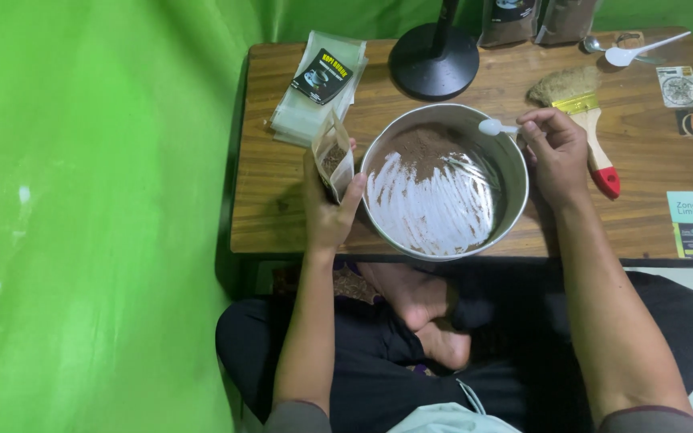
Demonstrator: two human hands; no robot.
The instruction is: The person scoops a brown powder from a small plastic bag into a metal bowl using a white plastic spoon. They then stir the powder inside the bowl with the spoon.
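One small clear pouch [334, 160], part-filled with brown powder, stands upright in the left hand [326, 212] just beside the bowl's [515, 160] left rim; it looks light, thin-walled and limp, likely to buckle or spill if squeezed, so a hold low on the filled part with the mouth kept up seems best. The right hand [557, 152] pinches a white spoon [494, 127] over the bowl's far rim, powder [423, 152] heaped inside, brush [583, 108] just beside on the table [651, 144].
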